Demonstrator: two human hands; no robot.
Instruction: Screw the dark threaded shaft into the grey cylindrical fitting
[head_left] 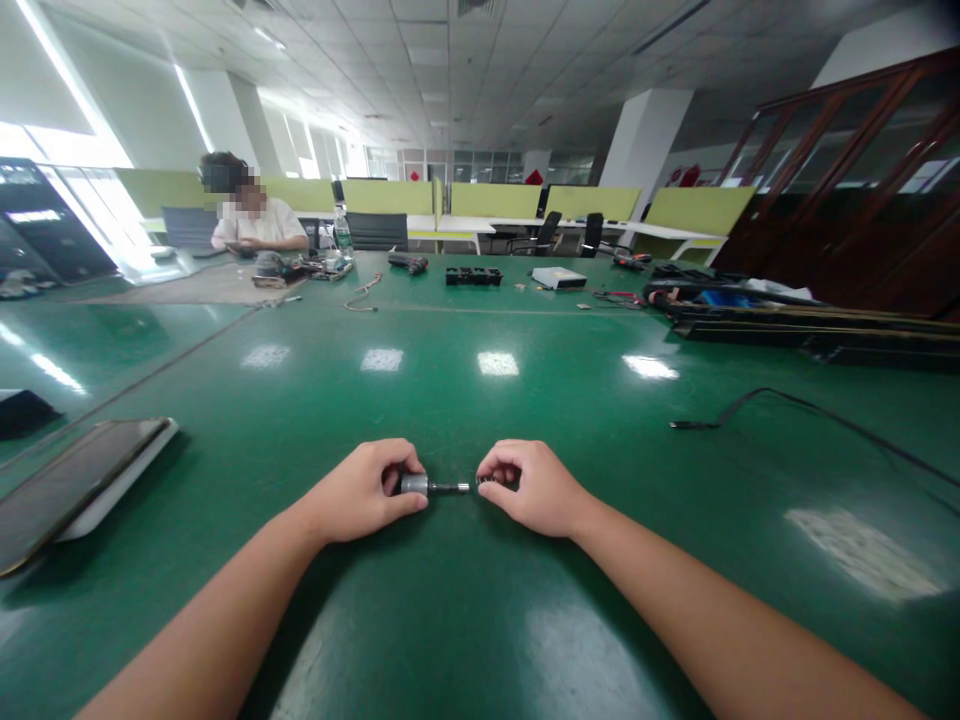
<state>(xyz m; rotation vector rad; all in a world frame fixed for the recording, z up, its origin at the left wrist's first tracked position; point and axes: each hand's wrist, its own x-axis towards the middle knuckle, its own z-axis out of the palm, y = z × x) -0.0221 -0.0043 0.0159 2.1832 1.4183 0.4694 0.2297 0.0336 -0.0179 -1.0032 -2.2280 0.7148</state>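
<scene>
Both my hands rest on the green table (465, 400) close in front of me. My left hand (367, 492) is closed around a small grey metal cylinder (414, 485), which lies sideways with a thin shaft (450, 488) sticking out to the right. My right hand (529, 488) is curled at the shaft's far end, fingertips pinched on a small part there that I cannot make out. The two hands are a short gap apart, joined by the shaft.
A tablet-like device (75, 482) lies at the left. A black cable (757, 405) trails at the right. Far across the table are tools, a black tray (473, 276) and a white box (559, 278). Another person (255, 215) sits at the far left.
</scene>
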